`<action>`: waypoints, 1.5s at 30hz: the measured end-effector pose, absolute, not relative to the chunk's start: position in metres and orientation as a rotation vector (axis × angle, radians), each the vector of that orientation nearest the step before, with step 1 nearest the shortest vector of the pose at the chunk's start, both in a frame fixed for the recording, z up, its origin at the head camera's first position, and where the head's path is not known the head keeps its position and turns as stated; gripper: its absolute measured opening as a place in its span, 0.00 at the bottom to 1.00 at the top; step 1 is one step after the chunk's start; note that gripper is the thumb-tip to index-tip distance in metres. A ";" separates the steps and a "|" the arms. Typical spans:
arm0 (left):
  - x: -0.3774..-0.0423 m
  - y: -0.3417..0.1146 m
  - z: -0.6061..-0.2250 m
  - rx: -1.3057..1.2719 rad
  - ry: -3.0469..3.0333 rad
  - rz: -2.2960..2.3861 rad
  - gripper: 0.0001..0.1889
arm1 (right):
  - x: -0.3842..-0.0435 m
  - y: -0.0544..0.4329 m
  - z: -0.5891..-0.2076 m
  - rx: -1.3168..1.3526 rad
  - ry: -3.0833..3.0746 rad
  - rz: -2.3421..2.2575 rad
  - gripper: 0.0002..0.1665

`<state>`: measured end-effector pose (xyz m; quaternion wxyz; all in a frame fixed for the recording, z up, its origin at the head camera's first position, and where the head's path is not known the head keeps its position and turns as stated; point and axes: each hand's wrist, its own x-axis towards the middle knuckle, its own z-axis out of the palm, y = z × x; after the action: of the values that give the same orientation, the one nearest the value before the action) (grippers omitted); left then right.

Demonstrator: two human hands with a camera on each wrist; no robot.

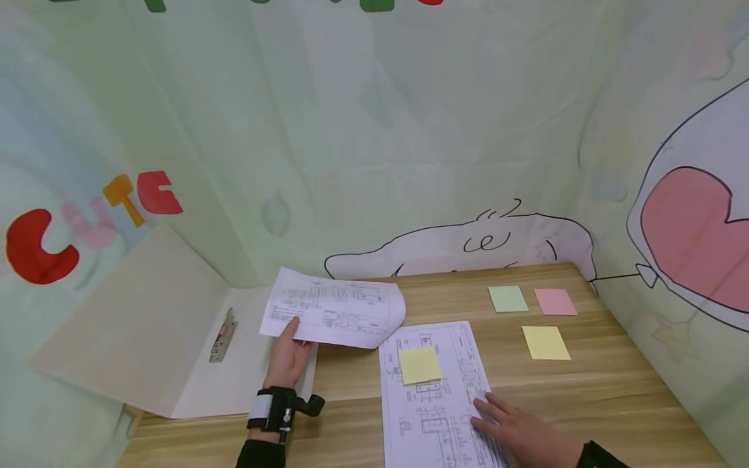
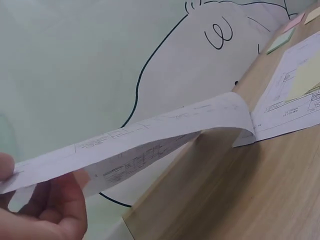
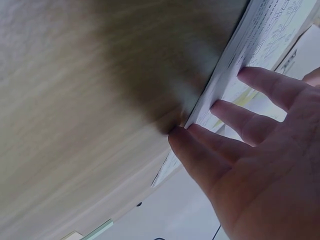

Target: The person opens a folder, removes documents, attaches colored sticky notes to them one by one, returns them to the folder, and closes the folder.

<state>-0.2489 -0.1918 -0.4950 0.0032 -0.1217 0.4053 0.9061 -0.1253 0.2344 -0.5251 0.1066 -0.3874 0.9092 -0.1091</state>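
My left hand (image 1: 287,361) pinches a lifted sheet of paper (image 1: 336,311) printed with technical drawings, thumb on top and fingers beneath. The sheet bows between the hand and its far end, as the left wrist view shows, where the curled end (image 2: 240,117) comes down beside the other papers. Those papers, a stack of printed drawings (image 1: 409,403), lie on the table with a yellow sticky note (image 1: 419,365) on top. Fingertips of my right hand (image 1: 526,429) rest along the stack's right edge, spread and slightly bent; the right wrist view shows them touching it.
At left an open white folder (image 1: 140,338) leans partly against the wall cloth, with a metal clip (image 1: 222,337) inside. Green (image 1: 508,299), pink (image 1: 555,302) and yellow sticky pads (image 1: 547,343) lie at the right of the wooden table (image 1: 597,390).
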 end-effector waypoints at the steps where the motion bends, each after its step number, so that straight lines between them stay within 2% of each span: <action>1: -0.248 -0.191 -0.493 -0.342 1.281 2.846 0.20 | -0.126 0.234 -0.526 -1.147 2.680 -0.316 0.49; 14: -0.234 -0.177 -0.476 -0.013 1.716 2.705 0.26 | -0.129 0.234 -0.528 -1.153 2.715 -0.326 0.51; 28: -0.222 -0.162 -0.470 0.084 2.272 2.265 0.20 | -0.138 0.230 -0.529 -1.066 2.706 -0.353 0.59; 35: -0.221 -0.153 -0.473 0.070 2.238 2.295 0.19 | -0.141 0.230 -0.527 -0.974 2.679 -0.399 0.60; 45: -0.215 -0.140 -0.479 0.214 2.329 2.145 0.15 | -0.147 0.228 -0.527 -0.900 2.677 -0.428 0.62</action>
<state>-0.2154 -0.1403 -0.4788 -0.0158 0.0674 0.7338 0.6758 -0.1468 0.2283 -0.5270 0.1420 -0.3119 0.9277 -0.1483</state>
